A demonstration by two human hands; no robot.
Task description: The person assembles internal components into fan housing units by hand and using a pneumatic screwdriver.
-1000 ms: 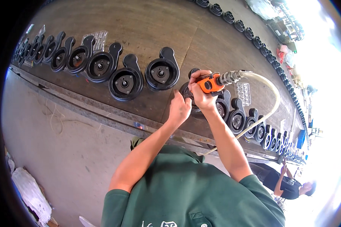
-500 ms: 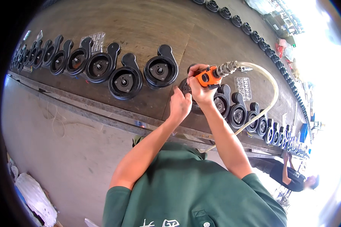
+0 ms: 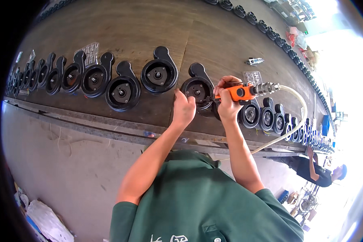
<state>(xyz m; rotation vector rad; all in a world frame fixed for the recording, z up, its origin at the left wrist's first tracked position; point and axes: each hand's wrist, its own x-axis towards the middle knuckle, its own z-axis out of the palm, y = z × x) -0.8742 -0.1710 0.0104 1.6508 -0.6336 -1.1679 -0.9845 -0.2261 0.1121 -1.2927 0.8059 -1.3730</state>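
Observation:
An orange air tool (image 3: 240,93) with a clear hose at its back end lies in my right hand (image 3: 228,101), whose fingers wrap round its front part. Its dark nose points left, just beside a black round housing (image 3: 196,89) with a stubby neck. A grey plate and a central shaft show inside that housing. At the housing's near-left edge is my left hand (image 3: 184,108), its thumb and forefinger closed about the rim. Another black housing lies partly hidden under my right hand and the tool.
More black housings (image 3: 159,76) stand in a row along the workbench (image 3: 157,24) on both sides. A clear plastic tray (image 3: 252,77) and a metal fitting (image 3: 254,61) lie beyond the tool. The hose (image 3: 296,94) loops right. Far right, another person (image 3: 316,171) is at the bench.
My right hand has moved the air tool right, off the housing, uncovering its inside. My left hand stays at that housing's rim. The whole view has shifted slightly.

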